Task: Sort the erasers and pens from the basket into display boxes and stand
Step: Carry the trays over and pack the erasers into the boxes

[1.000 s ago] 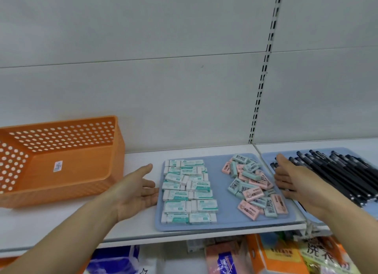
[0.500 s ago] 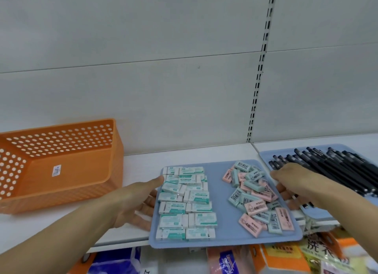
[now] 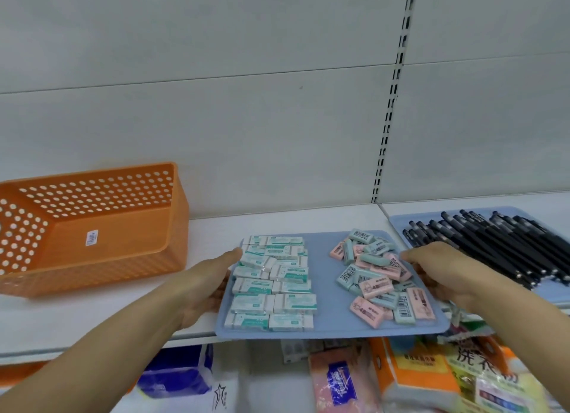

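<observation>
A flat blue tray (image 3: 327, 292) lies on the white shelf, its front edge hanging past the shelf lip. White-and-green erasers (image 3: 274, 283) sit in rows on its left half; pink and mint erasers (image 3: 382, 277) lie in a loose pile on its right half. My left hand (image 3: 209, 283) grips the tray's left edge, thumb on top. My right hand (image 3: 441, 274) grips the right edge the same way. A second blue tray (image 3: 398, 224) to the right holds several black pens (image 3: 493, 243). The orange perforated basket (image 3: 92, 227) stands at the left with nothing visible inside.
The white shelf (image 3: 277, 221) runs along a grey back wall with a slotted upright (image 3: 388, 119). Below the shelf lip lie packaged goods: a blue pack (image 3: 175, 372), a pink pack (image 3: 339, 382) and an orange pack (image 3: 416, 372).
Both hands went from resting open beside the eraser tray to gripping its side edges. The tray has slid toward me, its front edge now past the shelf lip.
</observation>
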